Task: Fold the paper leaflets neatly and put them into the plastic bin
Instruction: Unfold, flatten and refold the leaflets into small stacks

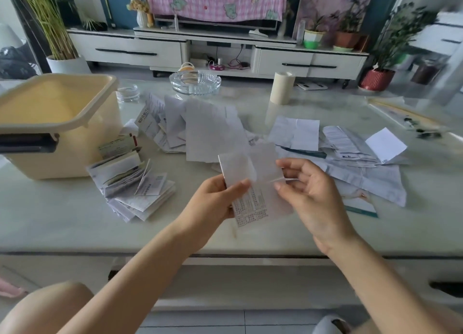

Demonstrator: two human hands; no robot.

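Observation:
Above the table's front middle I hold a partly folded white leaflet [253, 183] with small print on its lower flap. My left hand [215, 201] pinches its left edge with thumb on top. My right hand [310, 191] touches its right side with fingertips, fingers spread. A cream plastic bin [82, 138] stands open at the left of the table. A stack of folded leaflets [132, 183] lies beside the bin. Unfolded leaflets [210, 130] spread across the middle, and more loose leaflets [350, 153] lie to the right.
A glass ashtray [195, 81], a small glass dish [128, 93] and a roll of tape [281, 88] stand at the table's far side. Pens and a strip [411, 123] lie at the right edge. A TV cabinet [215, 50] and potted plants stand beyond.

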